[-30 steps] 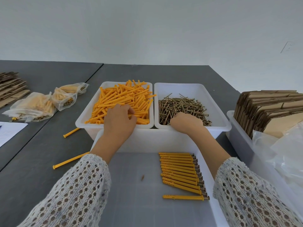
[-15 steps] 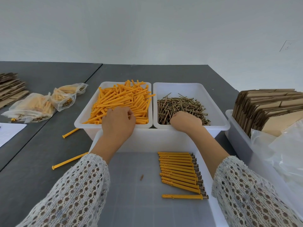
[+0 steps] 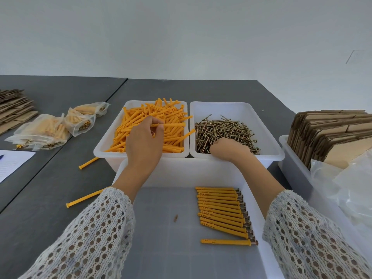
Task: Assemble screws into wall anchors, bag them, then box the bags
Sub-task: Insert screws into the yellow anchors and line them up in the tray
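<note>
On the grey table [image 3: 50,188] two white bins sit side by side; the left hand [image 3: 144,141] pinches one orange anchor [image 3: 171,125] from its heap, best lifted clear singly; the right hand [image 3: 228,149], fingers hidden, digs among the screws [image 3: 225,130], grip unclear.

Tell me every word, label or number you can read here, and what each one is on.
None can be read.
Sheet of paper at the left edge: faint printed lines, too small and blurred to read.
Filled bags, white bins, folded cardboard: no print visible.
Mark on the wall at the upper right: a faint outline, no readable text.
</note>
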`<state>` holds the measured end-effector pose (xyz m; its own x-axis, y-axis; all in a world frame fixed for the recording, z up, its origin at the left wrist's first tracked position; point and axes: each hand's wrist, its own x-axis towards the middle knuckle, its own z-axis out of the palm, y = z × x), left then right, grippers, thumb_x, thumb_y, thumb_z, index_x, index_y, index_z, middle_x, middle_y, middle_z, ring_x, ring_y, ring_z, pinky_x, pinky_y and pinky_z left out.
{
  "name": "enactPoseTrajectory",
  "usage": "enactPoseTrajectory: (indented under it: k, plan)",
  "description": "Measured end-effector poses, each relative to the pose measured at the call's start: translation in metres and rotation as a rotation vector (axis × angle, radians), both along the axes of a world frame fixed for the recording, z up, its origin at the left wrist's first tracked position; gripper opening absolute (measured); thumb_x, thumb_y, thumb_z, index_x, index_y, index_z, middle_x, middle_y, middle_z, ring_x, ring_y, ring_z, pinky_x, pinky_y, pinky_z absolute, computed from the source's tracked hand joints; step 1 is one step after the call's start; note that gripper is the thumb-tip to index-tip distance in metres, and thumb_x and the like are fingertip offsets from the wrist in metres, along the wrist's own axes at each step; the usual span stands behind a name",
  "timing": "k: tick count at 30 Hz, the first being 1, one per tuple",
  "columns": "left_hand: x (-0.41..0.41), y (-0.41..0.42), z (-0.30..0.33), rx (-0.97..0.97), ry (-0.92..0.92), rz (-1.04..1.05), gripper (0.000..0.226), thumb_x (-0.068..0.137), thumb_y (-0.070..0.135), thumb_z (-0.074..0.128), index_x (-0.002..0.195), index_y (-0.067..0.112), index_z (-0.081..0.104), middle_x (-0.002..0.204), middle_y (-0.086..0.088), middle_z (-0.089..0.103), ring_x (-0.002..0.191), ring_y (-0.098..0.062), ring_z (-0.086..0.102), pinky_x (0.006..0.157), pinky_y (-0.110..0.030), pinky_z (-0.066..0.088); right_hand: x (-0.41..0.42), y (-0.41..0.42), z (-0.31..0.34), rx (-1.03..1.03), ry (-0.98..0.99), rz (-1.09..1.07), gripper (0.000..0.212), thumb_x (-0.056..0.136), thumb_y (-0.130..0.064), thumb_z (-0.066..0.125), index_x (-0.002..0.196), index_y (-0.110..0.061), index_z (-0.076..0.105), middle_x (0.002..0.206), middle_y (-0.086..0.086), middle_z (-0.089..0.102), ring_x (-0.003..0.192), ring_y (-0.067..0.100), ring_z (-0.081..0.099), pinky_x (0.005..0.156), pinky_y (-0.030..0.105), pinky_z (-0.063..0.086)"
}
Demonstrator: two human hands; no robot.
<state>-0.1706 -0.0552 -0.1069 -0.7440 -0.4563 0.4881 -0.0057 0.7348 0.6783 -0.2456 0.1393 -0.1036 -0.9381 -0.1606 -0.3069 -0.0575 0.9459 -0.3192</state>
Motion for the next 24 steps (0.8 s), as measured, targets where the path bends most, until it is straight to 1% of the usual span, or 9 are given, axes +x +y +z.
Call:
enactPoseTrajectory:
  k: [3, 5, 7, 9, 12, 15, 18, 21, 24]
  plan:
    - [0.0, 0.0, 0.0, 0.031, 0.047, -0.023, 0.013, 0.101, 0.03, 0.052, 0.106, 0.025, 0.063, 0.092, 0.009, 0.065, 0.083, -0.009, 0.06, 0.071, -0.032, 0.053, -0.001, -0.002, 0.001, 0.019, -0.008, -0.002, 0.01, 0.088, -0.024, 0.036, 0.087, -0.015, 0.041, 0.106, 0.011, 0.048, 0.095, 0.024, 0.042, 0.101, 0.046, 0.037]
    - [-0.001, 0.0, 0.0, 0.041, 0.065, -0.042, 0.012, 0.101, 0.03, 0.053, 0.105, 0.026, 0.063, 0.091, 0.01, 0.065, 0.082, -0.008, 0.06, 0.071, -0.032, 0.053, -0.003, -0.003, 0.0, 0.049, -0.032, -0.003, 0.018, 0.09, -0.024, 0.034, 0.1, -0.012, 0.043, 0.128, 0.015, 0.05, 0.112, 0.026, 0.042, 0.109, 0.05, 0.033]
    - [-0.002, 0.0, -0.001, 0.044, 0.086, -0.071, 0.011, 0.101, 0.029, 0.054, 0.104, 0.025, 0.064, 0.089, 0.011, 0.065, 0.081, -0.008, 0.061, 0.072, -0.033, 0.053, -0.004, -0.003, -0.001, 0.072, -0.061, -0.004, 0.04, 0.092, -0.024, 0.031, 0.126, -0.011, 0.048, 0.152, 0.017, 0.035, 0.138, 0.032, 0.03, 0.113, 0.053, 0.025]
    - [-0.003, 0.0, -0.001, 0.047, 0.096, -0.117, 0.01, 0.101, 0.028, 0.055, 0.103, 0.025, 0.064, 0.088, 0.013, 0.065, 0.082, -0.007, 0.061, 0.072, -0.029, 0.052, -0.003, -0.003, -0.001, 0.052, -0.053, -0.015, 0.048, 0.094, -0.023, 0.031, 0.14, -0.018, 0.045, 0.157, 0.017, 0.027, 0.144, 0.033, 0.023, 0.111, 0.053, 0.024]
    - [-0.004, 0.001, -0.003, 0.051, 0.097, -0.197, 0.007, 0.1, 0.028, 0.057, 0.1, 0.026, 0.064, 0.089, 0.018, 0.063, 0.085, -0.002, 0.059, 0.068, -0.011, 0.044, 0.0, -0.002, -0.004, 0.013, 0.061, -0.047, 0.03, 0.091, -0.02, 0.036, 0.112, -0.019, 0.057, 0.13, 0.013, 0.054, 0.111, 0.029, 0.053, 0.088, 0.041, 0.038]
    - [-0.004, 0.004, -0.003, 0.05, 0.097, -0.276, 0.008, 0.099, 0.025, 0.058, 0.098, 0.024, 0.066, 0.087, 0.014, 0.065, 0.085, -0.003, 0.057, 0.066, -0.008, 0.042, 0.001, -0.001, -0.011, -0.041, 0.216, -0.095, 0.011, 0.09, -0.016, 0.038, 0.084, -0.016, 0.047, 0.086, 0.002, 0.058, 0.077, 0.023, 0.053, 0.073, 0.034, 0.037]
    - [-0.003, 0.007, -0.004, 0.042, 0.086, -0.32, 0.007, 0.098, 0.023, 0.06, 0.097, 0.025, 0.067, 0.088, 0.017, 0.065, 0.087, -0.001, 0.056, 0.067, -0.006, 0.041, 0.004, -0.001, -0.016, -0.096, 0.42, -0.127, 0.024, 0.098, -0.017, 0.035, 0.075, -0.015, 0.041, 0.08, 0.003, 0.054, 0.084, 0.029, 0.054, 0.092, 0.043, 0.04]
    - [-0.003, 0.01, -0.005, 0.047, 0.084, -0.342, 0.008, 0.097, 0.02, 0.061, 0.096, 0.025, 0.067, 0.084, 0.018, 0.066, 0.087, 0.006, 0.057, 0.068, -0.001, 0.037, 0.006, -0.004, -0.017, -0.013, 0.61, -0.151, 0.021, 0.102, -0.018, 0.035, 0.098, -0.012, 0.055, 0.112, 0.012, 0.054, 0.113, 0.036, 0.048, 0.105, 0.05, 0.03]
    - [-0.002, 0.01, -0.005, 0.051, 0.089, -0.342, 0.009, 0.097, 0.019, 0.061, 0.094, 0.026, 0.067, 0.08, 0.018, 0.068, 0.087, 0.009, 0.058, 0.07, 0.001, 0.035, 0.007, -0.007, -0.018, 0.079, 0.69, -0.125, 0.021, 0.1, -0.013, 0.04, 0.11, -0.015, 0.059, 0.119, 0.013, 0.05, 0.12, 0.036, 0.04, 0.109, 0.052, 0.023]
